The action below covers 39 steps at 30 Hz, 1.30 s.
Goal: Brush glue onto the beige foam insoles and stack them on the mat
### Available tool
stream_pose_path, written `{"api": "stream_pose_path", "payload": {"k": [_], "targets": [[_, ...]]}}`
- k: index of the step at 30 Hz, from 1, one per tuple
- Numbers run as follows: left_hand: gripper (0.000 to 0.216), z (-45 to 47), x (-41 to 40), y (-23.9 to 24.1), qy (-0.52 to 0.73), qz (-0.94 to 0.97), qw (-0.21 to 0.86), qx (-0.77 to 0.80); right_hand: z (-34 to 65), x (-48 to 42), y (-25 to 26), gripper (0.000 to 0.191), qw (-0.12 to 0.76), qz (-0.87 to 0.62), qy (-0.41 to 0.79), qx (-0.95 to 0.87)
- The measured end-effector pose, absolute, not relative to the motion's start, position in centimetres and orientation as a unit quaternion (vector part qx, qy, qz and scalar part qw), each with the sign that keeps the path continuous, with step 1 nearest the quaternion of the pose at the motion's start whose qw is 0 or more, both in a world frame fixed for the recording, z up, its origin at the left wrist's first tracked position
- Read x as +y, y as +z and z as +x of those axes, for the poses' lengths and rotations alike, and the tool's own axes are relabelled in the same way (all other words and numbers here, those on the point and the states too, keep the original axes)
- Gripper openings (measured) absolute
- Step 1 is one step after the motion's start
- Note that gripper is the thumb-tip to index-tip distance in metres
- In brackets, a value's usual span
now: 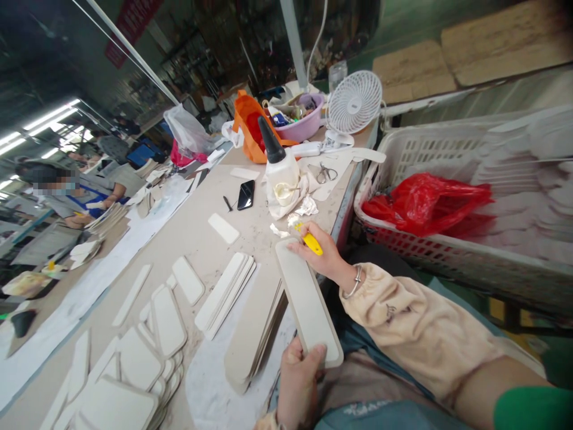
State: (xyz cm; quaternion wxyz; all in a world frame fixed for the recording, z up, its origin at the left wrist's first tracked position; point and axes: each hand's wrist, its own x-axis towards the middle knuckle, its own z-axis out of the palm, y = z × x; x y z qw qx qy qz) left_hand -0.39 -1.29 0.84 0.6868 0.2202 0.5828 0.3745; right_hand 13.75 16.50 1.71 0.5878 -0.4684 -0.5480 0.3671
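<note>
My left hand [299,377] grips the lower end of a long, pale panel with rounded corners [308,301], thumb on top. My right hand [326,254] is closed around a small tool with a yellow handle [312,243]; its working end is too small to make out. Fingers of that hand also touch the panel's upper end. Beside the panel lies a fanned stack of long beige strips [253,328]. Further left sits a stack of narrower white strips [224,292]. Just beyond my right hand stand a squeeze bottle with a black nozzle [280,164] and crumpled white scraps [307,206].
A heap of pale panels [120,382] covers the table's near left. A phone [246,194], scissors [326,174], an orange bag [250,122], a purple basin [308,122] and a white fan [355,103] stand farther back. To the right is a white crate [389,156] with a red plastic bag [430,203]. Another person [89,194] works at left.
</note>
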Motion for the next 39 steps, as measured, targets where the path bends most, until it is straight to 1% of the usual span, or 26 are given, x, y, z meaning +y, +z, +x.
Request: {"api": "stream_pose_path", "payload": {"k": [3,9,14,19,26,32,35,39], "targets": [[0.032,-0.3,-1.3,0.6,0.379,0.216,0.683,0.586,13.8,16.5,1.7,0.03,0.588,-0.471,0.365,-0.547],[0.042,-0.5,-1.4,-0.7,0.374,0.223,0.656,0.617,13.8,16.3,2.1,0.03,0.59,-0.472,0.354,-0.552],[0.04,-0.6,-1.6,-0.9,0.383,0.224,0.656,0.611,13.8,16.2,2.3,0.029,0.594,-0.469,0.342,-0.557],[0.036,-0.7,-1.5,0.2,0.391,0.222,0.674,0.586,13.9,16.2,2.1,0.03,0.59,-0.469,0.352,-0.555],[0.04,-0.7,-1.1,1.7,0.438,0.178,0.71,0.522,13.7,16.2,2.0,0.031,0.591,-0.456,0.381,-0.545],[0.033,0.0,-0.1,2.0,0.445,0.153,0.67,0.574,13.3,15.9,2.0,0.032,0.589,-0.449,0.39,-0.547],[0.034,0.4,0.2,2.6,0.435,0.162,0.651,0.601,13.3,15.9,1.9,0.031,0.594,-0.442,0.386,-0.551],[0.034,0.4,0.2,3.0,0.438,0.147,0.656,0.597,13.5,16.0,1.9,0.032,0.592,-0.442,0.394,-0.547]]}}
